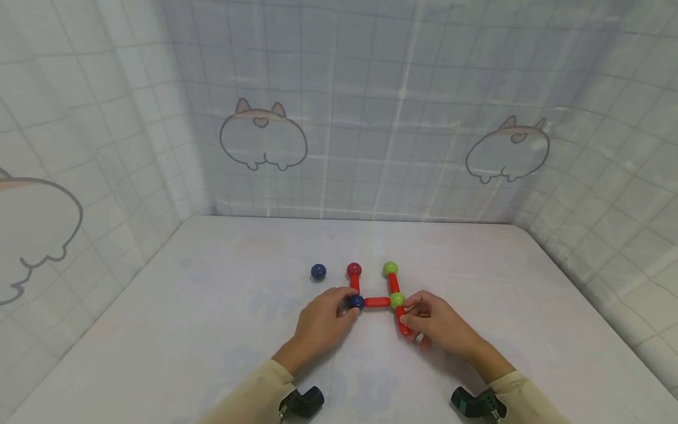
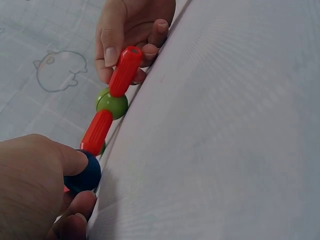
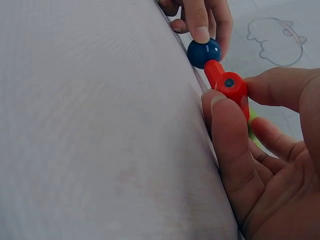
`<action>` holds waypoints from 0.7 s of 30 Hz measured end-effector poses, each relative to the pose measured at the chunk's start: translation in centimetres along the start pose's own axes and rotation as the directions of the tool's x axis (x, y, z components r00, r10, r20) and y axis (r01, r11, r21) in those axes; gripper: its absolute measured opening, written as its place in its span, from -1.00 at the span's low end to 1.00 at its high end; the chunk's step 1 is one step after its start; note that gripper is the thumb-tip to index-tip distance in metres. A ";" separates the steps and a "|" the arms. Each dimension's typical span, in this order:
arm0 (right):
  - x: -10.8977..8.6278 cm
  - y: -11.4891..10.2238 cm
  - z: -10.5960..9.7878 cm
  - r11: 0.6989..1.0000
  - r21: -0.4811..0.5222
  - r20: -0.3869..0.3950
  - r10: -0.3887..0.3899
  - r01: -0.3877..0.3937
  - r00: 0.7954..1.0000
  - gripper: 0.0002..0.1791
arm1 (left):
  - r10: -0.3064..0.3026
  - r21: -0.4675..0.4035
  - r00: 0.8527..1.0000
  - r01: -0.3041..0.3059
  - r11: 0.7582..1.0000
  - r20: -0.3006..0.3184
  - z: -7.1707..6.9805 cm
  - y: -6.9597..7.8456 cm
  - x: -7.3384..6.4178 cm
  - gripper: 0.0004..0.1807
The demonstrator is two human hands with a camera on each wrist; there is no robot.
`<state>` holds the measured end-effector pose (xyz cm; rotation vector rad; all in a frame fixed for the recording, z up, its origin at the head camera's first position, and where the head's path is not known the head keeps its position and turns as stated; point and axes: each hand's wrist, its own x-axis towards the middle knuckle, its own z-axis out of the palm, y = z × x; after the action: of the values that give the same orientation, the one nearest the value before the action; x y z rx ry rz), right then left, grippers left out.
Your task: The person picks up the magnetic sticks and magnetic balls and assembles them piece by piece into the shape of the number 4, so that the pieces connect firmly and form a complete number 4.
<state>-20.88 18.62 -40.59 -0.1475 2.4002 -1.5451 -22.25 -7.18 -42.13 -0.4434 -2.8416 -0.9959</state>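
My left hand point(image 1: 323, 321) pinches a dark blue ball point(image 1: 356, 302) between thumb and fingers. From that ball one red rod point(image 1: 355, 284) runs back to a red ball point(image 1: 354, 269), and another red rod point(image 1: 377, 302) runs right to a green ball point(image 1: 397, 300). A further red rod point(image 1: 394, 282) links this green ball to a second green ball point(image 1: 390, 268) behind it. My right hand point(image 1: 436, 321) pinches a red rod point(image 1: 402, 322) whose far end meets the nearer green ball. The rod's free end, with a dark round centre, faces the right wrist view.
A loose dark blue ball point(image 1: 318, 271) lies left of the red ball. The white cloth-covered table point(image 1: 212, 282) is bordered by hanging checked curtains point(image 1: 365, 118) at the back and sides. Each wrist wears a dark device point(image 1: 302, 403).
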 end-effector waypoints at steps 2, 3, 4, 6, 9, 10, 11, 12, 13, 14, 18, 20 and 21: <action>0.0 0.0 0.0 1.000 -0.004 -0.011 0.000 0.000 1.000 -0.54 | -0.001 -0.001 1.000 0.001 1.000 0.002 0.0 0.0 0.0 -0.56; -0.1 0.0 0.0 1.000 -0.007 -0.016 -0.001 0.000 1.000 -0.52 | -0.003 0.000 1.000 0.003 1.000 0.002 0.1 0.0 0.1 -0.56; -0.1 0.0 0.0 1.000 -0.010 -0.021 -0.002 0.002 1.000 -0.49 | -0.005 0.002 1.000 0.005 1.000 0.001 0.1 0.0 0.1 -0.56; -0.2 -0.1 0.1 1.000 -0.014 -0.030 -0.003 0.002 1.000 -0.42 | -0.006 0.008 1.000 0.006 1.000 -0.001 0.2 0.0 0.2 -0.56; -0.2 -0.2 0.1 1.000 -0.019 -0.029 -0.006 0.006 1.000 -0.31 | -0.008 0.015 1.000 0.008 1.000 -0.006 0.2 0.0 0.2 -0.57; -0.2 -0.2 0.1 1.000 -0.020 -0.024 -0.007 0.006 1.000 -0.29 | -0.010 0.016 1.000 0.010 1.000 -0.006 0.1 0.1 0.2 -0.57; -0.2 -0.3 0.1 1.000 -0.022 -0.018 -0.008 0.008 1.000 -0.27 | -0.011 0.016 1.000 0.011 1.000 -0.006 0.1 0.0 0.2 -0.57; -0.2 -0.3 0.1 1.000 -0.026 -0.014 -0.007 0.007 1.000 -0.26 | -0.012 0.016 1.000 0.012 1.000 -0.006 0.1 0.0 0.2 -0.57; -0.2 -0.2 0.1 0.999 -0.032 -0.009 -0.009 0.009 1.000 -0.26 | -0.015 0.015 1.000 0.015 1.000 -0.006 0.1 0.0 0.3 -0.57; -0.2 -0.2 0.2 0.999 -0.040 -0.004 -0.012 0.012 1.000 -0.27 | -0.017 0.015 1.000 0.017 1.000 -0.006 0.1 0.0 0.3 -0.57; -0.1 -0.2 0.2 0.998 -0.061 -0.011 -0.010 0.009 1.000 -0.32 | -0.023 0.016 1.000 0.023 1.000 -0.009 0.1 0.0 0.3 -0.57; 0.0 -0.2 0.2 0.998 -0.067 -0.015 -0.012 0.011 1.000 -0.33 | -0.024 0.018 1.000 0.024 1.000 -0.012 0.2 0.0 0.4 -0.57; 0.0 -0.2 0.2 0.998 -0.067 -0.018 -0.010 0.009 1.000 -0.34 | -0.024 0.019 1.000 0.025 1.000 -0.013 0.2 -0.1 0.4 -0.57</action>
<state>-20.80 18.32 -40.45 -0.1594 2.4699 -1.4766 -22.64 -7.00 -42.26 -0.3999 -2.8494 -0.9709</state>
